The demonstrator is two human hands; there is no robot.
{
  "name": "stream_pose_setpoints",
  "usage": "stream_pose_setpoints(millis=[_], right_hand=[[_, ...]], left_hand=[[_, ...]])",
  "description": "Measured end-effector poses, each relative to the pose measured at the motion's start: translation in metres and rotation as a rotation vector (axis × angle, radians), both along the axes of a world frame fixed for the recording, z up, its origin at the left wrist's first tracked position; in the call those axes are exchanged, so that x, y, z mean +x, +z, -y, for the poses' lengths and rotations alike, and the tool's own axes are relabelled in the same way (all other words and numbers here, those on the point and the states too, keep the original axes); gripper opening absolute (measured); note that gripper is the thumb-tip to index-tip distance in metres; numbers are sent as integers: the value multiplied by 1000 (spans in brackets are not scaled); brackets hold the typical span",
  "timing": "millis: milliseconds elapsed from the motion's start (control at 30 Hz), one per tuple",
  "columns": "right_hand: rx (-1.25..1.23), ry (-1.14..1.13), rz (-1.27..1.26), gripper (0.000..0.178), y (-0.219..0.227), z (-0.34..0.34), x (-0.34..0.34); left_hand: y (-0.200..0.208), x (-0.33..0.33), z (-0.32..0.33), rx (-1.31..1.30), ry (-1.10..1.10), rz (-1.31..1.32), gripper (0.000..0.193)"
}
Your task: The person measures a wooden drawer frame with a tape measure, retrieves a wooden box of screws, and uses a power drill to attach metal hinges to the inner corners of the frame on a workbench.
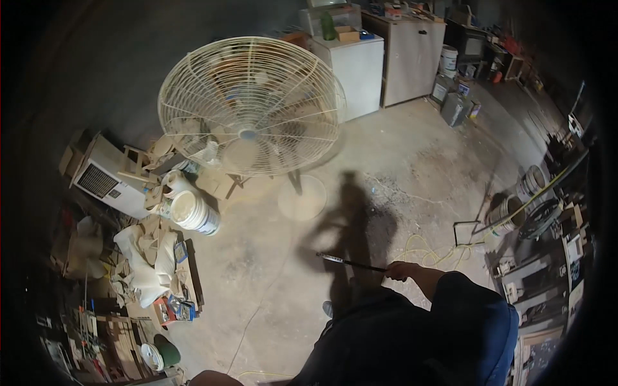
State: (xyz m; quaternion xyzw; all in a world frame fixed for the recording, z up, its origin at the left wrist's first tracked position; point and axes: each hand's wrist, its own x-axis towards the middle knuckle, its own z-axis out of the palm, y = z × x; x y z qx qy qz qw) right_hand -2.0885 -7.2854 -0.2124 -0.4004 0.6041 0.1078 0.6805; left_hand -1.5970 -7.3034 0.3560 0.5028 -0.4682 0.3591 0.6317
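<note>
My right hand is closed around one end of a slim black rod, whose pale, patterned tip points left. The rod is held out in front of my dark shirt, over the concrete floor. Its exact kind is too small to tell. My left hand is not in view. Some bare skin, maybe part of my left arm, shows at the bottom edge.
A large round caged fan stands ahead on a pedestal. To the left are a white bucket, crumpled sheeting and wood pieces. White cabinets line the back. On the right, a yellow cord lies near more buckets.
</note>
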Motion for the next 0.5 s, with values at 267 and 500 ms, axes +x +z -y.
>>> stream_pose_setpoints(millis=[267, 500], right_hand=[[-141, -250, -63, 37, 9, 18, -52], [-94, -733, -7, 27, 23, 82, -197]], left_hand=[[12, -65, 71, -188, -89, 77, 22], [-4, -269, 156, -431, -539, 193, 22]])
